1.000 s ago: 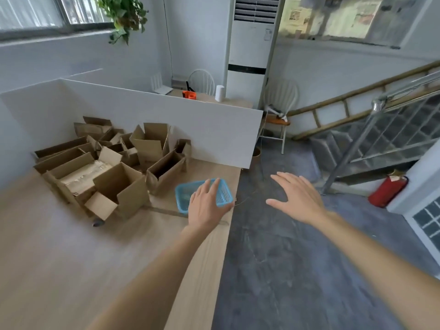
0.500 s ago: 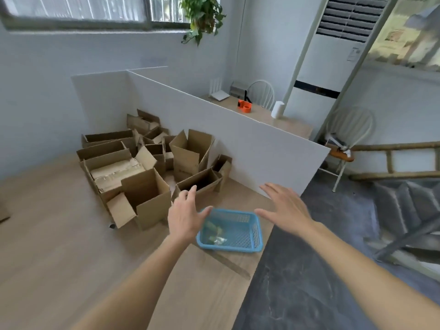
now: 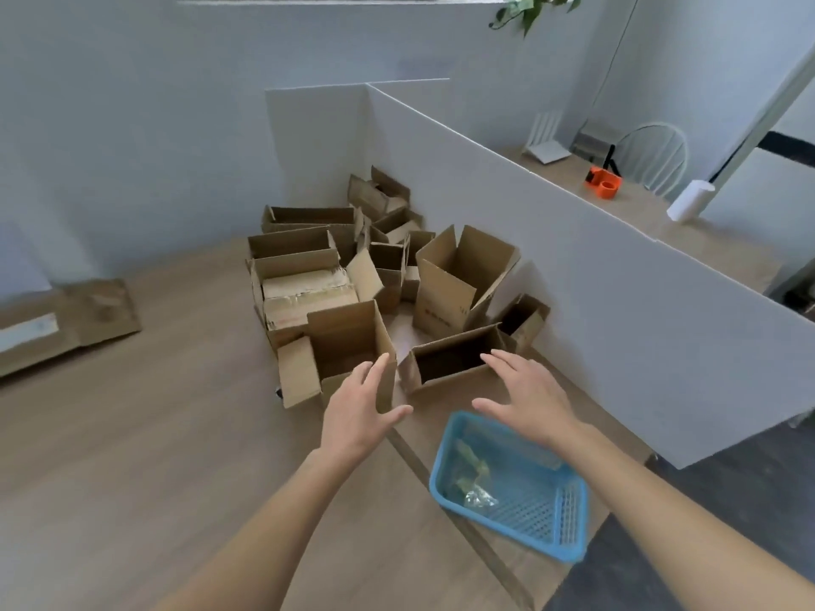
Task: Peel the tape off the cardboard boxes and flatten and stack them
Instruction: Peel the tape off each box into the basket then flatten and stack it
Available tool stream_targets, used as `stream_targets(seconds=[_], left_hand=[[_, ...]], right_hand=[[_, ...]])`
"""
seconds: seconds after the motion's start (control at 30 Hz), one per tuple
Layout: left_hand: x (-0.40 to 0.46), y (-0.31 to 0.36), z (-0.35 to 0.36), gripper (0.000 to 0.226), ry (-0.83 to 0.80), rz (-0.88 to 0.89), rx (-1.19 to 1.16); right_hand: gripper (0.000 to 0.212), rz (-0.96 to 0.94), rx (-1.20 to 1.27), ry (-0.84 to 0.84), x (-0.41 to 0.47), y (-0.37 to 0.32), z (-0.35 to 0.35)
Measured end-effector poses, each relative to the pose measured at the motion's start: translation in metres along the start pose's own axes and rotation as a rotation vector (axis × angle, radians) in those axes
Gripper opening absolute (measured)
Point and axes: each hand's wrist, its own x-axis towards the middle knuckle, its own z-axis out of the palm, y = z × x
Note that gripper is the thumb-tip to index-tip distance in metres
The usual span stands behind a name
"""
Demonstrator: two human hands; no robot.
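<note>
Several open cardboard boxes are heaped on the wooden table in the corner made by white partition boards. Nearest lie a low box on its side [image 3: 450,361] and an open box with spread flaps [image 3: 344,350]. A tall upright box [image 3: 458,280] stands behind them. My left hand [image 3: 359,412] hovers open with fingers spread just before the flapped box, touching nothing. My right hand [image 3: 527,396] is likewise open, held above the table in front of the low box. A flattened piece of cardboard [image 3: 66,321] lies at the far left.
A blue plastic basket [image 3: 564,540] with crumpled tape scraps sits at the table's near right edge, under my right forearm. The white partition [image 3: 617,302] runs along the right. Beyond it stand an orange tape dispenser [image 3: 603,183] and a white roll [image 3: 688,200].
The view has swung left and closer to the box heap. Both open hands have moved forward past the blue basket toward the nearest boxes.
</note>
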Motion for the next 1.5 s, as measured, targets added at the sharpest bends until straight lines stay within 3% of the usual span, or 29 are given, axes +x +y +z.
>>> stream_targets(seconds=[0.37,0.77,0.9,1.0,1.23,1.5], left_hand=[[0.051,0.029,0.096,0.104,-0.089,-0.118,-0.148],[0.088,0.035,0.15,0.124,0.078,-0.277,-0.239],[0.088,0.041,0.158,0.12,0.185,-0.343,-0.321],[0.084,0.049,0.166,0.118,0.269,-0.414,-0.429],[0.072,0.061,0.166,0.083,0.395,-0.416,-0.467],[0.04,0.063,0.112,0.081,0.28,-0.259,-0.549]], right_hand=[[0.081,-0.081,0.043,-0.056,0.099,0.107,0.053],[0.089,-0.11,0.29,-0.219,0.137,0.167,0.094],[0.087,-0.045,0.493,-0.193,0.144,0.171,0.106],[0.081,0.0,0.511,-0.159,0.146,0.175,0.111],[0.062,0.047,0.562,-0.062,0.15,0.164,0.102],[0.057,-0.003,0.621,-0.068,0.12,0.143,0.066]])
